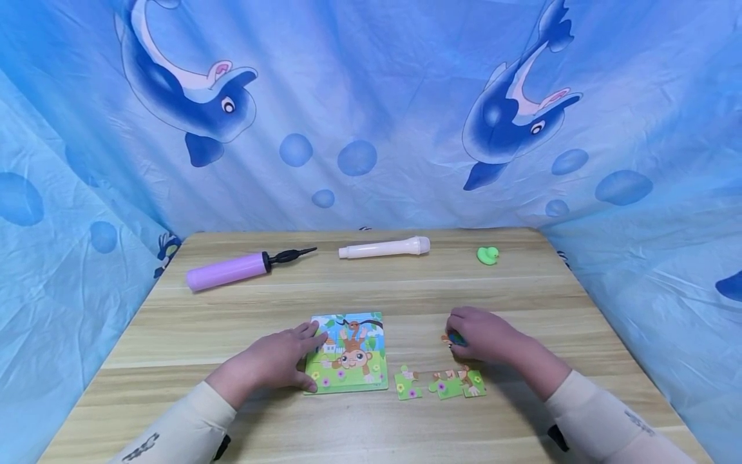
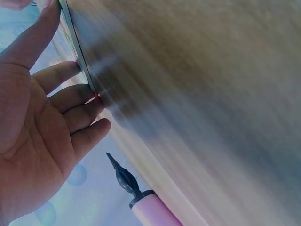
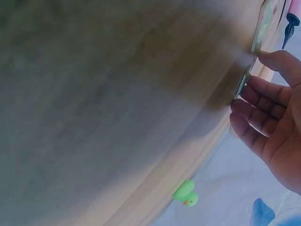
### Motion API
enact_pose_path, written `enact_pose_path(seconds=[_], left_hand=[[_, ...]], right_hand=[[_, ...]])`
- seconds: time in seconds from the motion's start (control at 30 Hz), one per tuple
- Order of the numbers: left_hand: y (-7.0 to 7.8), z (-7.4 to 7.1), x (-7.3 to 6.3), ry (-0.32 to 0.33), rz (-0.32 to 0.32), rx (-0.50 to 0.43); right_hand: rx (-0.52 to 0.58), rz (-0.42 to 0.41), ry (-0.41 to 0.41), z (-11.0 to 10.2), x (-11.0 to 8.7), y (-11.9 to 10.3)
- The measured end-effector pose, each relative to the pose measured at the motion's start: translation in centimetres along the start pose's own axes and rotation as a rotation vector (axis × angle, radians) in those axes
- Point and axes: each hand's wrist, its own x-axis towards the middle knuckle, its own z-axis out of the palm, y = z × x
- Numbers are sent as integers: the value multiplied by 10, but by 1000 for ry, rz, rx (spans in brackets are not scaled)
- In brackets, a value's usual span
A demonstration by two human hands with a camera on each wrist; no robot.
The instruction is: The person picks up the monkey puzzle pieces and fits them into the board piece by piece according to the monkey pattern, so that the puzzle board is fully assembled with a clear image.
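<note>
A square jigsaw board (image 1: 350, 353) with a monkey picture lies flat on the table. My left hand (image 1: 284, 357) rests at its left side, fingertips on the upper part and thumb by the lower corner; in the left wrist view the fingers (image 2: 56, 75) touch the board's edge (image 2: 77, 47). To the right, my right hand (image 1: 481, 335) pinches a jigsaw piece (image 1: 456, 339) low over the table, mostly covered by the fingers. The right wrist view shows the thumb and fingers (image 3: 263, 89) at the piece's thin edge (image 3: 241, 85). Below this hand lie a loose green piece (image 1: 408, 383) and joined pieces (image 1: 458, 384).
Along the back of the wooden table (image 1: 406, 290) lie a purple hand pump (image 1: 228, 271) with a black nozzle, a white microphone-shaped stick (image 1: 385, 248) and a green toy duck (image 1: 487, 256). A blue dolphin-print cloth (image 1: 394, 96) hangs behind and at both sides.
</note>
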Motion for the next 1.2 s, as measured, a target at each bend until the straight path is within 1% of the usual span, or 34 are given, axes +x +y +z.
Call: enact_pose_path(seconds=[0.1, 0.23, 0.47, 0.63, 0.8, 1.0, 1.1, 1.2], left_hand=[[-1, 1, 0, -2, -2, 5], [-1, 1, 1, -2, -1, 4], [-2, 2, 1, 5, -3, 8], [-1, 3, 1, 6, -3, 13], [0, 3, 0, 7, 14, 23], [0, 3, 1, 7, -3, 37], [0, 3, 1, 8, -5, 42], [0, 3, 0, 7, -1, 39]], right_hand=[[-26, -23, 17, 1, 3, -3], [-59, -42, 19, 2, 7, -7], [-77, -120, 42, 2, 18, -16], [-75, -143, 31, 2, 28, -26], [-65, -161, 18, -1, 39, -42], [-48, -195, -2, -7, 54, -64], [-71, -216, -17, -9, 62, -76], [-110, -244, -13, -10, 70, -88]])
